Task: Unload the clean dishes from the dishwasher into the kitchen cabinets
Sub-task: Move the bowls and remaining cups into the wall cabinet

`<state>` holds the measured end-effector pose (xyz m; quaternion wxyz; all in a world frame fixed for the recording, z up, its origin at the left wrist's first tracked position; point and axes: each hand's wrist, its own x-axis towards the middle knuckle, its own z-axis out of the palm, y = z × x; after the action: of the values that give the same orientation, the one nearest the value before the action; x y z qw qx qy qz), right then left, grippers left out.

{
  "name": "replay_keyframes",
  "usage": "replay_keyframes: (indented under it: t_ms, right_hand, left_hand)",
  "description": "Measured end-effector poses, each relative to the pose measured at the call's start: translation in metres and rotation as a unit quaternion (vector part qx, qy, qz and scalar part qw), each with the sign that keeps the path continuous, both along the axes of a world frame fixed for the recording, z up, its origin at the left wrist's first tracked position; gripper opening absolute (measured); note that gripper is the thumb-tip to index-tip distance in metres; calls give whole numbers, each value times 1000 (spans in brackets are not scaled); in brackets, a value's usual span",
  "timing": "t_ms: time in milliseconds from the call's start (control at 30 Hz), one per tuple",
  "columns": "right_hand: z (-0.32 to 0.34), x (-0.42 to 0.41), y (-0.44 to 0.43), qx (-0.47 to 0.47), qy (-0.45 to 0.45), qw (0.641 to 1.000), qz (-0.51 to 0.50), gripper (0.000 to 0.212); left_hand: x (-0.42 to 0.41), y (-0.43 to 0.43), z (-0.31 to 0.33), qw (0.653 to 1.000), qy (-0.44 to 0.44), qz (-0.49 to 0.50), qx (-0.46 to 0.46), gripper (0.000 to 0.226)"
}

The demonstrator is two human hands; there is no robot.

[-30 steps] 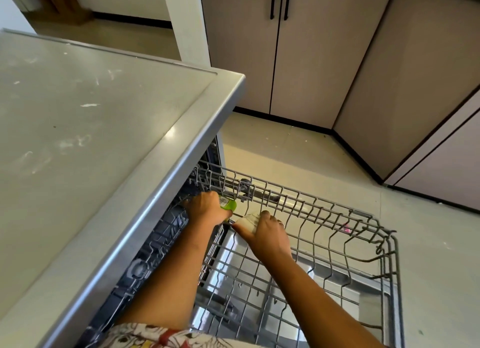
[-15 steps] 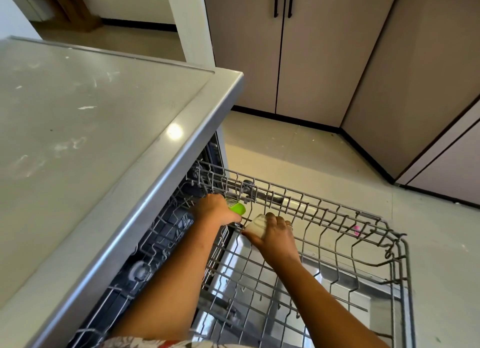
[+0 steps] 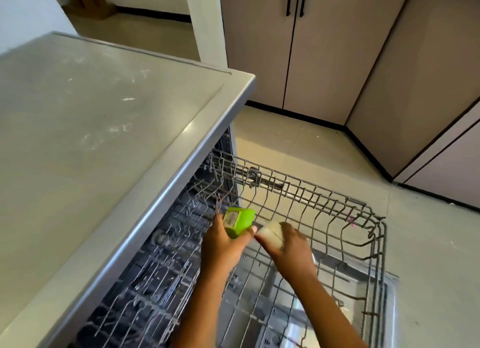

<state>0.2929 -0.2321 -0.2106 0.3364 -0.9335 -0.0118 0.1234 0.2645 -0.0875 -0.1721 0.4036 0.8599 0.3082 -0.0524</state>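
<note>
- The left hand (image 3: 222, 246) gripped a green cup (image 3: 240, 221) above the pulled-out wire rack (image 3: 324, 199).
- The pale label on its base was too blurred to read.
- The right hand (image 3: 292, 246) curled round a cream cup (image 3: 271, 234) just beside it.

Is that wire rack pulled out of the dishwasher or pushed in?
Pulled out. The wire rack extends well past the counter, out over the floor.

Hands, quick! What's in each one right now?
The left hand grips the green cup.
The right hand grips a small whitish item; what it is cannot be told.
</note>
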Motion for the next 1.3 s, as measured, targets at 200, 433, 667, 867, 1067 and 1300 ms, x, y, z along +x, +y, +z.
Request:
replay_keyframes:
  t_ms: [200, 433, 667, 867, 1067, 1300]
  right_hand:
    - [58, -92, -3, 385, 257, 870, -172, 64]
    - [155, -140, -1, 527, 407, 737, -116, 61]
    - [258, -225, 14, 601, 375, 704, -58, 53]
    - [338, -329, 54, 611, 404, 679, 57, 58]
    - [421, -402, 114, 594, 446, 650, 162, 61]
    - [495, -417, 183, 641, 476, 537, 271, 58]
  left_hand:
    - [-104, -26, 59, 994, 9, 27, -108, 67]
    - [-194, -29, 144, 982, -95, 86, -136, 29]
    - [-299, 0, 223, 967, -207, 135, -64, 30]
    - [-418, 36, 304, 938, -285, 197, -8, 48]
    - [-507, 74, 395, 875, -391, 276, 76, 65]
    - [-536, 137, 474, 821, -448, 298, 192, 55]
